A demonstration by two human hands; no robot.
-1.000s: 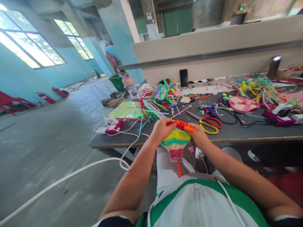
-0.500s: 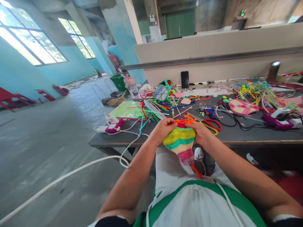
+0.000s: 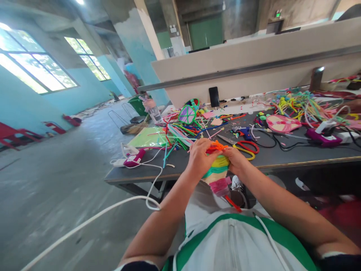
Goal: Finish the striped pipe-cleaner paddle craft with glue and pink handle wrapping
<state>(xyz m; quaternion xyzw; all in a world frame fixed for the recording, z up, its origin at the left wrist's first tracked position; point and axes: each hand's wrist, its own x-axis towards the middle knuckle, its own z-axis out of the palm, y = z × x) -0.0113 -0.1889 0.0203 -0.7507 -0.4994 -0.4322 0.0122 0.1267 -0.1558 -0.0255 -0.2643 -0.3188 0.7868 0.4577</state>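
Just over the table's front edge, both my hands hold a striped craft piece wound in yellow, teal, cream and dark pink bands. An orange pipe-cleaner trim runs along its top, and a red stem pokes out below. My left hand is closed over the upper left part, its fingers across the trim. At the upper right, my right hand pinches the trim's edge; some of its fingertips are hidden behind the piece. Scissors with red and yellow handles lie close to my right hand.
Loose pipe cleaners cover the table behind my hands. A blue glue gun, a pink teardrop-shaped piece and a purple power strip lie to the right. A phone leans on the partition. A white cable hangs at left.
My left hand has shifted right and over the top of the craft piece, covering more of it. The orange trim looks more bunched between my fingers. The camera view has tilted slightly.
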